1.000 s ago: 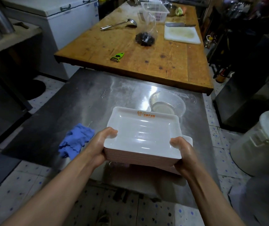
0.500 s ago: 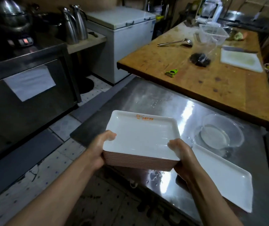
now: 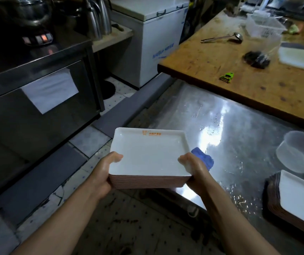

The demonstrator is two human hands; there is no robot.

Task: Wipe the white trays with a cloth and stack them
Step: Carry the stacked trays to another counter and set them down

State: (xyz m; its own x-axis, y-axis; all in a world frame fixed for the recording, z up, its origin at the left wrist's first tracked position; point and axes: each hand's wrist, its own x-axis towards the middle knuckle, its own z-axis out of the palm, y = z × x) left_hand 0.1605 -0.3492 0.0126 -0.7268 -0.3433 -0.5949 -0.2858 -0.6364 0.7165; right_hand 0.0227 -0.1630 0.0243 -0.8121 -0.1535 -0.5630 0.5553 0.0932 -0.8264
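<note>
I carry a stack of white trays (image 3: pixel 148 155) with an orange logo on the top one's far rim, held in the air off the left front corner of the steel table (image 3: pixel 239 126). My left hand (image 3: pixel 104 170) grips the stack's left side, thumb on the top tray. My right hand (image 3: pixel 193 168) grips the right side the same way. A blue cloth (image 3: pixel 203 159) lies on the table just behind my right hand. A second stack of trays (image 3: pixel 302 201) sits at the table's right front.
A clear plastic bowl (image 3: pixel 298 153) stands on the wet steel table. Behind it is a wooden table (image 3: pixel 221 70) with a green peeler (image 3: pixel 226 77), a ladle and a cutting board. A dark steel counter (image 3: pixel 37 100) and a white chest freezer (image 3: pixel 158 39) are to the left.
I have turned left with the stack, lifting it off the table and out past its left front corner. The cloth now shows behind my right hand; both grips are unchanged.
</note>
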